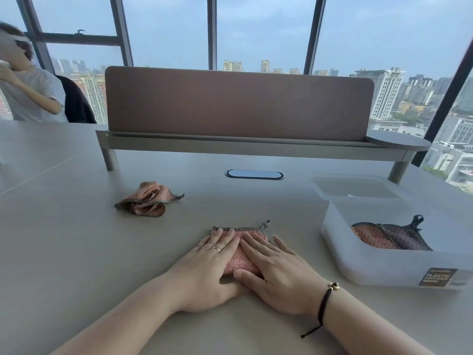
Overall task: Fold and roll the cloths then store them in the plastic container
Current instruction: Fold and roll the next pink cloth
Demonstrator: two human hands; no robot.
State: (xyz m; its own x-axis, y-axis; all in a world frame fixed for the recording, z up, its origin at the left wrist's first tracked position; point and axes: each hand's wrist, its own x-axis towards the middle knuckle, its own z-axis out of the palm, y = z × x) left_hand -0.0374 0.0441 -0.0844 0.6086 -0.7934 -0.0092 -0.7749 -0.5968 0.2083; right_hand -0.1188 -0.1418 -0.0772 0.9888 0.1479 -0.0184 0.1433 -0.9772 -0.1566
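Cloth (239, 254): under our flat, straight fingers, left hand (204, 267) and right hand (276, 272) pressing. Risk, as we judge: uneven pressure skews the roll, loosening it.

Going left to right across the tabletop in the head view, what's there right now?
Crumpled cloth → left hand → right hand, both pressing flat on a pink cloth → plastic container with cloths inside.
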